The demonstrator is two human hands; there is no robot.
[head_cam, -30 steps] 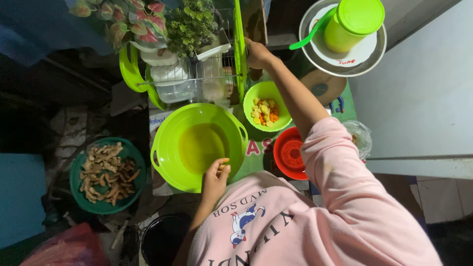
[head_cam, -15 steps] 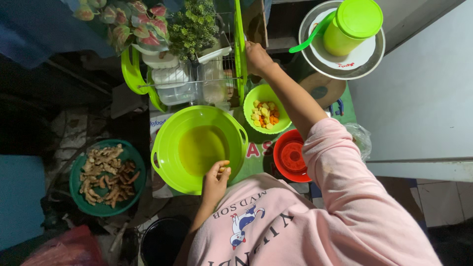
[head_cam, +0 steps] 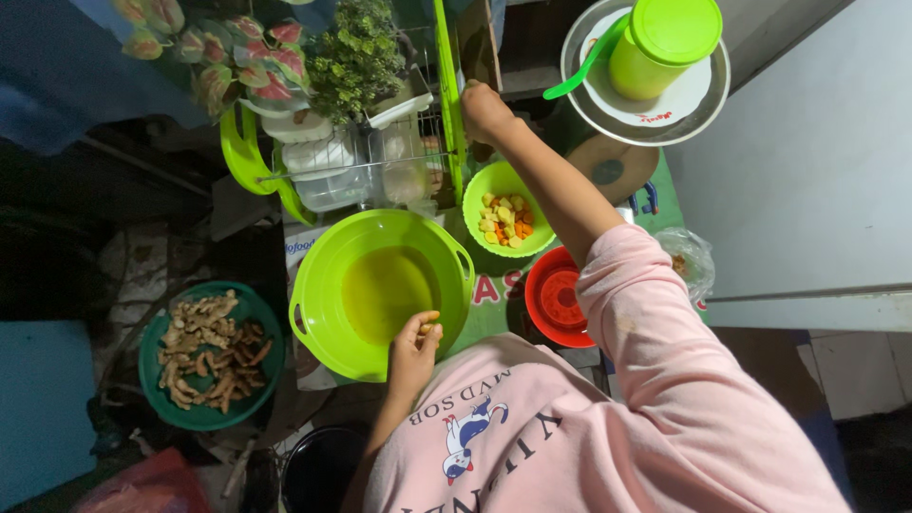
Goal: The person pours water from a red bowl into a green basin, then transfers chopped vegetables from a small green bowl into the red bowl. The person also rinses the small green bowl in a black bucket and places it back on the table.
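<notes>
Both hands are busy at once. Her left hand rests on the near rim of a big lime-green basin, fingers curled and pinching a small yellowish piece against the edge; the basin holds a shallow pool of yellow liquid. Her right hand is stretched far forward, up by a green upright frame next to a wire rack. Its fingers are curled, but from here I cannot tell whether they grip anything.

Under that outstretched arm sits a small green bowl with cut yellow and orange slices in it, just beyond the basin on the surface. A red round lid lies beside the basin, partly under the pink sleeve. Farther off, a lime-green lidded jug stands on a white plate, which rests on a metal tray. Clear plastic containers fill the wire rack, with leafy potted plants behind it. Down at the left, well apart from the basin, a dark green dish holds a heap of brown root pieces.
</notes>
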